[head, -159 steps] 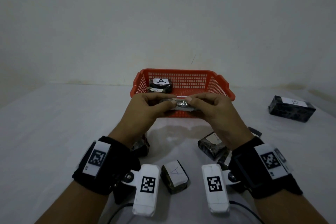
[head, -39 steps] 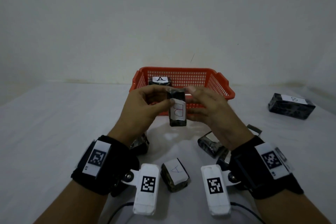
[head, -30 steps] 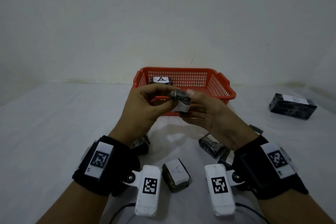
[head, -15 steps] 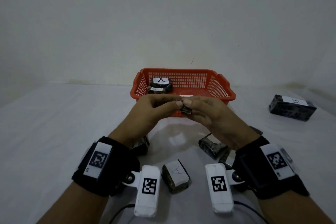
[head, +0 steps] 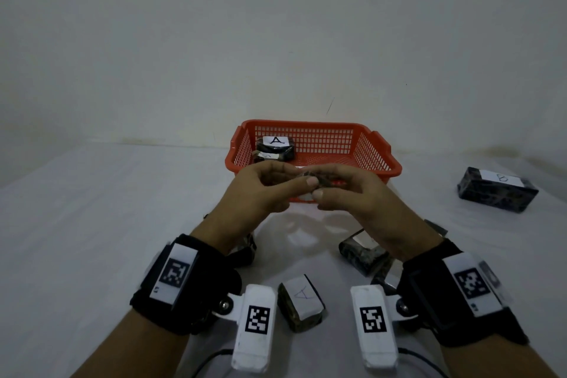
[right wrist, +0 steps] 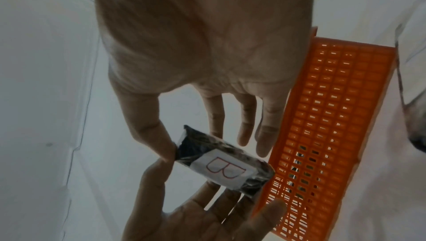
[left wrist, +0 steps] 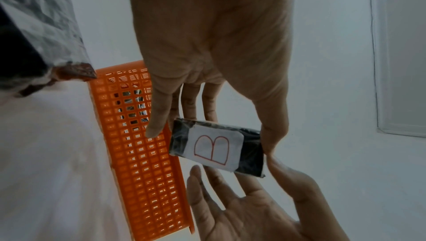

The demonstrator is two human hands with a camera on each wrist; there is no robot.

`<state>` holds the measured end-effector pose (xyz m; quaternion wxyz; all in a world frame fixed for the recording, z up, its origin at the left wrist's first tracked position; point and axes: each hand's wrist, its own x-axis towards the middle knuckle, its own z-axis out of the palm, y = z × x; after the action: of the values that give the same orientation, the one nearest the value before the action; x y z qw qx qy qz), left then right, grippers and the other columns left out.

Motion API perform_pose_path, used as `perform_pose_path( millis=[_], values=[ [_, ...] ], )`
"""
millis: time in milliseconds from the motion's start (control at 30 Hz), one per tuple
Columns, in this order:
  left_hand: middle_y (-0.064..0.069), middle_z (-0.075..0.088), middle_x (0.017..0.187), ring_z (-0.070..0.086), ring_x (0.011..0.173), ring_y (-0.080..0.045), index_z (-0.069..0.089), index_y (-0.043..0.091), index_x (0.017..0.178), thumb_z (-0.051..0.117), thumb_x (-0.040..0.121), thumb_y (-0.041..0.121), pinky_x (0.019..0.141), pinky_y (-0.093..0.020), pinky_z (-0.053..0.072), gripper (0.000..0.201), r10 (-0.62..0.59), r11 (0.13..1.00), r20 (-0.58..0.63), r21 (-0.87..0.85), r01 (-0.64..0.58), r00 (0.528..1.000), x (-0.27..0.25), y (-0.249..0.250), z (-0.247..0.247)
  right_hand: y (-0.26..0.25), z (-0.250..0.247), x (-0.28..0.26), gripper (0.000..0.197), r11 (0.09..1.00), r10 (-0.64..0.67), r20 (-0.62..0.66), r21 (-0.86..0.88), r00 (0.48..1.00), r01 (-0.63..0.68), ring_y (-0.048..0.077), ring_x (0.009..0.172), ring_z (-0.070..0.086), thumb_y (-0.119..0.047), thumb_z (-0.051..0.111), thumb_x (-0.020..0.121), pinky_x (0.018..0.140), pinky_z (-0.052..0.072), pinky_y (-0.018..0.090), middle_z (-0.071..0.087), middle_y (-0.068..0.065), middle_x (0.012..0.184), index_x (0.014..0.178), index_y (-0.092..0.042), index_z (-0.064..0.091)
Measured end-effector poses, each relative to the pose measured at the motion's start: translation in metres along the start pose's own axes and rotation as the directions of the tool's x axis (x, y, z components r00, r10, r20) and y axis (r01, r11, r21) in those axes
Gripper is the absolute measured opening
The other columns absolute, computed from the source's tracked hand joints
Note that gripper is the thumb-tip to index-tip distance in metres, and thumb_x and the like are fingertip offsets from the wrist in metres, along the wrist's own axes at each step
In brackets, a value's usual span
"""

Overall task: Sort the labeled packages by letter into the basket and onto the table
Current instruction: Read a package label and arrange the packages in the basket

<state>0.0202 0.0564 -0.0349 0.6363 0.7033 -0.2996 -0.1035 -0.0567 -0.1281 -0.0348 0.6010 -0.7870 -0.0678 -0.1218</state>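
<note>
Both hands hold 1 small dark package (left wrist: 216, 149) in the air at the basket's (head: 313, 135) near wall. The left hand (head: 260, 190) and the right hand (head: 352, 193) each pinch it, thumbs meeting at 1 end. Its long axis lies level, running left to right, and its white label with a red B faces down toward the wrists. A second ago it stood upright with the B facing the person; it has since been turned flat. On the table (head: 92, 224), another B package (head: 497, 193) sits at 3 o'clock, an A package (head: 302, 301) at 6 o'clock.
</note>
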Motion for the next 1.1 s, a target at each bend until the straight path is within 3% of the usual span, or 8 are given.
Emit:
perform_pose_path(
  millis=[200,367,500,667,767,867,967,1100],
  values=[
    [0.001,0.075,0.109,0.075,0.099,-0.013,0.065,0.021,0.119,0.074,0.075,0.050,0.080,-0.039,0.064,0.053,-0.052,0.998,-0.024,-0.035,0.051,0.998,0.003,-0.004,0.003,0.001,0.000,0.000,0.020,0.997,-0.069,-0.189,-0.039,0.980,0.062,0.018,0.103,0.075,-0.014,0.073,0.093,0.083,0.064,0.030,0.077,0.001,0.110,0.112,-0.016,0.075],
    [-0.004,0.071,0.118,0.074,0.102,-0.019,0.064,0.015,0.122,0.074,0.089,0.012,0.078,-0.039,0.065,0.034,-0.053,0.995,-0.164,-0.096,0.038,0.985,0.007,-0.009,0.002,0.007,-0.001,0.007,0.021,0.988,0.065,-0.307,0.150,0.949,-0.019,0.025,0.097,0.079,-0.003,0.072,0.092,0.083,0.066,0.041,0.079,0.014,0.108,0.112,-0.002,0.073],
    [-0.006,0.072,0.114,0.075,0.097,-0.018,0.067,0.011,0.117,0.073,0.089,0.006,0.075,-0.034,0.065,0.029,-0.028,0.995,-0.262,-0.098,0.003,0.965,0.008,-0.013,0.000,0.006,0.003,0.010,0.020,0.953,0.173,-0.259,0.286,0.950,-0.096,0.028,0.088,0.080,0.001,0.070,0.092,0.073,0.066,0.037,0.078,0.017,0.105,0.112,0.002,0.068],
    [-0.004,0.078,0.105,0.078,0.092,-0.017,0.073,0.014,0.114,0.080,0.082,0.007,0.075,-0.029,0.063,0.034,-0.032,0.994,-0.287,-0.106,0.001,0.957,0.006,-0.004,-0.012,0.000,0.002,0.017,0.014,0.973,0.224,-0.152,0.088,0.963,-0.213,0.019,0.080,0.074,-0.006,0.072,0.091,0.068,0.059,0.031,0.080,0.006,0.092,0.101,-0.015,0.076],
    [0.000,0.080,0.096,0.079,0.084,-0.011,0.076,0.014,0.111,0.081,0.079,0.008,0.068,-0.020,0.061,0.032,-0.047,0.996,-0.251,-0.087,0.026,0.967,0.006,0.001,-0.018,-0.007,0.003,0.020,0.009,0.969,0.247,-0.095,0.017,0.964,-0.246,0.012,0.071,0.073,-0.019,0.072,0.094,0.064,0.056,0.026,0.080,0.001,0.083,0.093,-0.017,0.081],
    [0.006,0.080,0.086,0.077,0.078,-0.004,0.078,0.013,0.110,0.080,0.080,0.006,0.062,-0.012,0.056,0.030,-0.058,0.996,-0.185,-0.073,0.045,0.981,0.006,0.006,-0.021,-0.014,0.002,0.025,0.010,0.957,0.279,-0.058,-0.070,0.959,-0.283,0.015,0.077,0.076,-0.023,0.076,0.092,0.071,0.062,0.029,0.080,0.003,0.088,0.095,-0.014,0.080],
    [0.006,0.081,0.091,0.076,0.081,-0.002,0.078,0.014,0.111,0.082,0.079,0.009,0.064,-0.010,0.055,0.032,-0.054,0.998,-0.133,0.015,0.057,0.990,0.012,0.012,-0.024,-0.021,0.004,0.031,0.011,0.941,0.325,-0.009,-0.098,0.946,-0.324,0.020,0.085,0.078,-0.019,0.078,0.090,0.076,0.064,0.031,0.080,0.007,0.094,0.099,-0.013,0.078],
    [0.004,0.080,0.096,0.075,0.085,-0.003,0.080,0.017,0.107,0.079,0.085,0.022,0.067,-0.011,0.055,0.022,-0.032,0.990,-0.126,0.134,0.049,0.992,0.026,0.022,-0.033,-0.028,0.008,0.045,0.012,0.942,0.333,-0.004,-0.034,0.943,-0.333,0.021,0.086,0.079,-0.014,0.078,0.091,0.072,0.064,0.031,0.081,0.010,0.096,0.102,-0.009,0.078]
  ],
)
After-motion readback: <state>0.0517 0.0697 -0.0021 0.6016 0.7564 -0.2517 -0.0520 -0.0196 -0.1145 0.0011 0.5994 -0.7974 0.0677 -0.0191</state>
